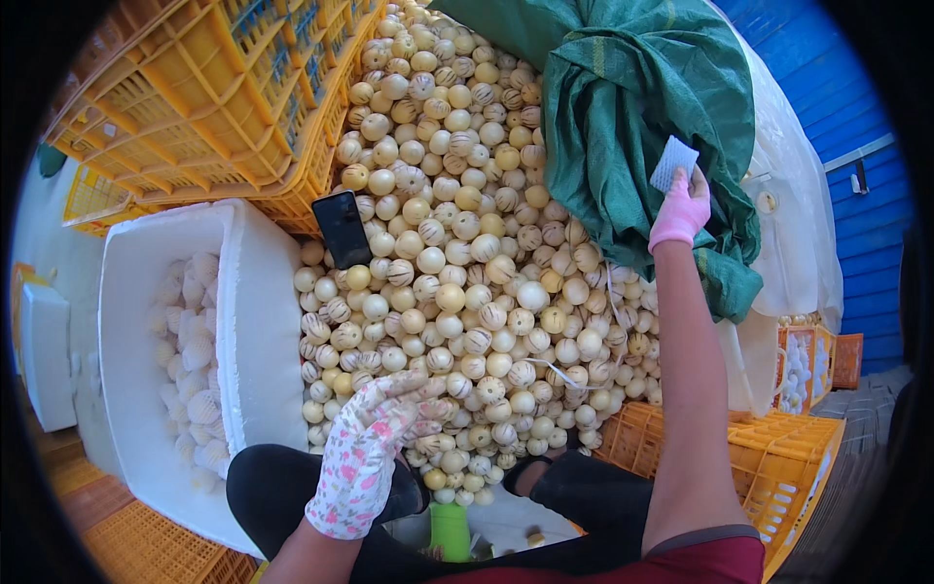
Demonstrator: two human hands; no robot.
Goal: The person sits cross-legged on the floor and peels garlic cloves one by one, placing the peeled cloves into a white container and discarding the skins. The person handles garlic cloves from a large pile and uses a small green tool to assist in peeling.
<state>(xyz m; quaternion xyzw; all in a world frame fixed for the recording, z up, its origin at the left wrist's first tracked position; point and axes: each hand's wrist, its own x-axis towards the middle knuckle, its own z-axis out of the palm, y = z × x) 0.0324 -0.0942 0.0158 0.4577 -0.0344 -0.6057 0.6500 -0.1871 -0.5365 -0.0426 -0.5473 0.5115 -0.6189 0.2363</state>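
Note:
A heap of pepino melons (467, 292), cream-coloured and many with purple stripes, spreads in front of me. My left hand (357, 452), in a white glove with pink flowers, is over the heap's near edge. Its fingers are extended and slightly apart, with nothing seen in them. At the upper right my right hand (682, 208), in a pink glove, pinches a flat white foam net sleeve (674, 163). That hand is in front of a crumpled green woven sack (606, 124). To my left stands a white foam box (266, 350) with several net-wrapped fruits (195, 350) inside.
Stacked yellow plastic crates (211, 95) rise at the upper left, with a black phone (341, 229) beside them at the heap's edge. Another yellow crate (773, 452) is by my right leg. A white ribbon (558, 371) lies across the fruit. Behind is a blue wall (839, 80).

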